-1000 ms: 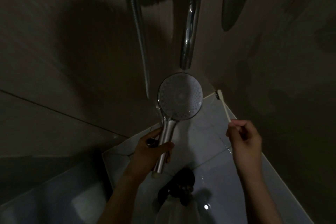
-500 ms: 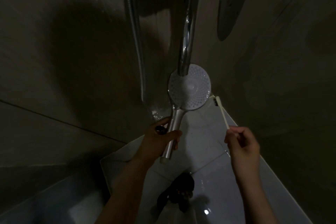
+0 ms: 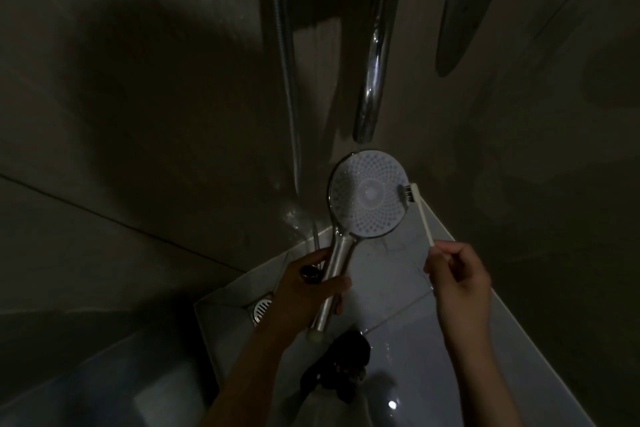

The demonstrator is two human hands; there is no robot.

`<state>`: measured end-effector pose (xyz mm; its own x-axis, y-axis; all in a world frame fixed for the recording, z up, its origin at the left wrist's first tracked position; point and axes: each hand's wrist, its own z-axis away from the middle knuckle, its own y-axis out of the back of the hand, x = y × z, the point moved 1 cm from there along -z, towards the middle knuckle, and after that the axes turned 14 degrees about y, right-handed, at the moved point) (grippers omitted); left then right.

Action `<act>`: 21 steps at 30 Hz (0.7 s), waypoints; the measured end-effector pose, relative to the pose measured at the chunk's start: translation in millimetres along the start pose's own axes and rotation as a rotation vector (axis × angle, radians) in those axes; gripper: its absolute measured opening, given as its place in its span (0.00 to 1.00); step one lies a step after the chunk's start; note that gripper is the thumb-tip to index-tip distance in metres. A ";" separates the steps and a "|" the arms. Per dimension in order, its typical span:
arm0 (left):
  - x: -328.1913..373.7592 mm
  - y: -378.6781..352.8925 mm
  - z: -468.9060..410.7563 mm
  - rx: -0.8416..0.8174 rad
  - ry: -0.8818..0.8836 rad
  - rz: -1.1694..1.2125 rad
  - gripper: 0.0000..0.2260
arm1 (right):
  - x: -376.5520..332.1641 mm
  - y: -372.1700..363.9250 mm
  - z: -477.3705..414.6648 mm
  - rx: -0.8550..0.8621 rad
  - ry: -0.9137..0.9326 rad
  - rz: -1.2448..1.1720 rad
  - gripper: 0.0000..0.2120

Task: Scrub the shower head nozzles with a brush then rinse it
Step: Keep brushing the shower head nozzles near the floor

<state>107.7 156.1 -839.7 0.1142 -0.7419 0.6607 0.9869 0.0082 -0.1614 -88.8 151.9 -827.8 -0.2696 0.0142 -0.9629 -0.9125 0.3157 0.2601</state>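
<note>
A person's left hand (image 3: 304, 288) held the shower head (image 3: 369, 198) in a clenched grip by its handle, just below the tap (image 3: 372, 80). The right hand (image 3: 457, 277) pinched a brush (image 3: 420, 215), bristles at the face's right edge. Scrubbing seemingly under way; next, strokes leftward across the nozzles.

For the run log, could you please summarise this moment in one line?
left hand: grips shower head | right hand: pinches brush | bristles: at nozzle face edge
</note>
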 end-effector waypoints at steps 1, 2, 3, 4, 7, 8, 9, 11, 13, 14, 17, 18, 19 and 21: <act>0.6 1.0 1.3 0.004 -0.006 -0.003 0.12 | -1.5 -1.1 0.4 -0.002 0.000 -0.001 0.07; 2.0 1.6 2.6 0.011 -0.009 -0.002 0.12 | -3.7 -2.0 0.3 -0.004 -0.002 -0.001 0.07; 4.5 1.9 3.2 0.016 -0.011 0.004 0.12 | -6.4 -2.5 -0.4 -0.005 -0.003 -0.002 0.08; 7.6 1.6 4.7 0.020 -0.016 0.009 0.12 | -9.4 -2.5 -0.8 -0.004 -0.002 -0.003 0.08; 17.7 -1.0 10.9 0.011 -0.031 -0.007 0.12 | -20.4 -1.3 -3.3 0.000 0.001 -0.001 0.08; 19.6 -1.8 12.1 0.002 -0.034 -0.015 0.12 | -24.0 -0.5 -4.4 0.002 -0.002 0.001 0.08; 20.7 -2.3 13.3 -0.005 -0.035 -0.026 0.11 | -27.4 0.1 -5.7 0.004 -0.006 0.004 0.08; 23.5 -3.3 18.0 -0.012 -0.027 -0.043 0.09 | -34.4 1.6 -7.7 0.012 -0.011 0.007 0.07; 27.1 -5.8 23.5 -0.017 -0.027 -0.054 0.06 | -42.4 3.4 -9.5 0.022 -0.003 0.006 0.07; 29.3 -7.4 26.3 -0.017 -0.028 -0.064 0.05 | -46.5 4.3 -10.4 0.025 0.003 0.004 0.07; 36.0 -12.9 33.5 -0.011 -0.013 -0.083 0.06 | -57.7 7.7 -13.3 0.034 0.001 -0.007 0.06; 38.3 -14.6 35.8 -0.016 -0.015 -0.087 0.06 | -61.3 9.5 -13.8 0.038 -0.001 -0.013 0.06; 40.6 -16.2 37.8 -0.023 -0.022 -0.095 0.06 | -64.8 11.2 -14.5 0.042 0.000 -0.020 0.05; 43.5 -19.0 42.0 -0.036 -0.034 -0.114 0.05 | -71.3 16.2 -14.8 0.043 0.002 -0.028 0.05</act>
<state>98.7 151.8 -777.0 0.0063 -0.7137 0.7004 0.9889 -0.0994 -0.1102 -88.9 141.9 -753.9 -0.2450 0.0027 -0.9695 -0.9057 0.3561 0.2299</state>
